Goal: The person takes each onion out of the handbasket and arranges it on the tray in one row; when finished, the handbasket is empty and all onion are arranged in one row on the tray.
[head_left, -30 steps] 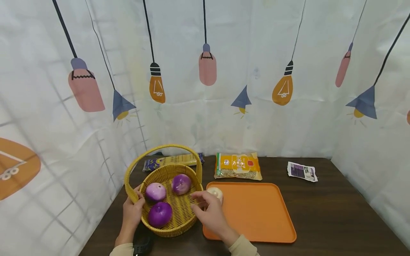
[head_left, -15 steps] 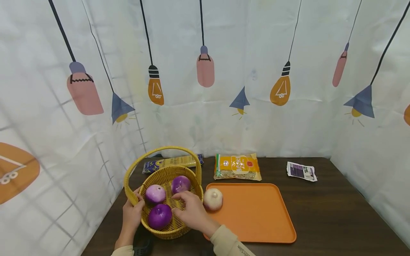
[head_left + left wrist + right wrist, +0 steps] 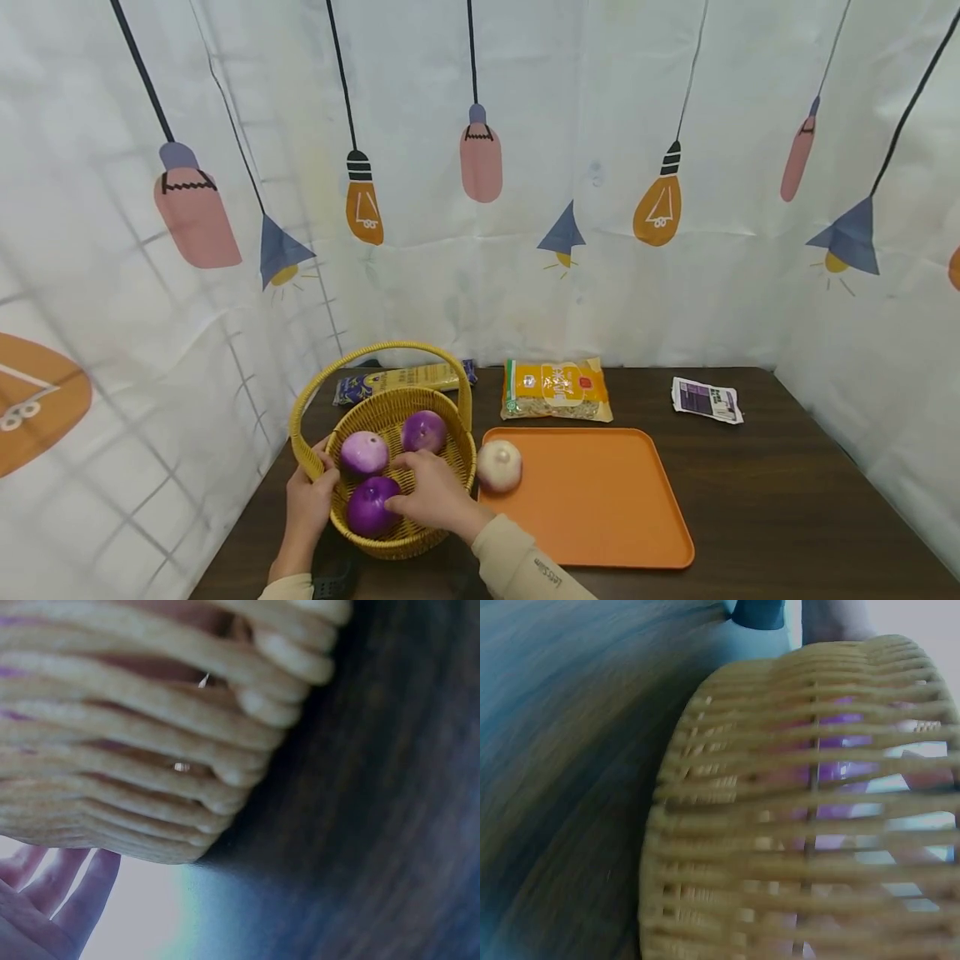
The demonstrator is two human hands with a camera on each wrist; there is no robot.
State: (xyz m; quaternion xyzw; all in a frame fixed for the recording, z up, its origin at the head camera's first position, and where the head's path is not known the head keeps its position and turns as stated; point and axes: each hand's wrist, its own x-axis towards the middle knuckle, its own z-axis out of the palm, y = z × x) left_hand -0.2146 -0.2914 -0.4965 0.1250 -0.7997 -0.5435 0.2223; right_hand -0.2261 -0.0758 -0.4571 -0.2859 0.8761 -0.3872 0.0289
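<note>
head view: both my hands are at a yellow wicker basket (image 3: 408, 546) on the dark worktop (image 3: 795, 467), with an orange tray (image 3: 592, 500) just beside it to the right.
left hand (image 3: 309, 496): i grip the basket's rim at the left foot of its hooped handle (image 3: 405, 344), which steadies it, i judge.
right hand (image 3: 438, 493): reaching over the rim into the basket, holding nothing that i can make out; thumb and forefinger stand moderately apart.
dark purple onion (image 3: 367, 510): in the front left of the basket, my right thumb at its side; whether thumb and skin touch, i cannot be sure.
other basket onions: a paler onion (image 3: 364, 452) just behind the dark one, and a two-toned onion (image 3: 423, 432) at the back right.
tray's left edge: a white-topped onion (image 3: 499, 467) sits there, near the basket.
right wrist view: woven wall and hints of purple through the gaps; my grasp is hidden.
step at the basket: i take this as setting my fingers round the dark purple onion.
next move on that onion: it calls for closing fingers opposite the thumb, well down its round sides, without nudging the paler one, while the left hand holds the rim firm; smooth skin could slip.
</note>
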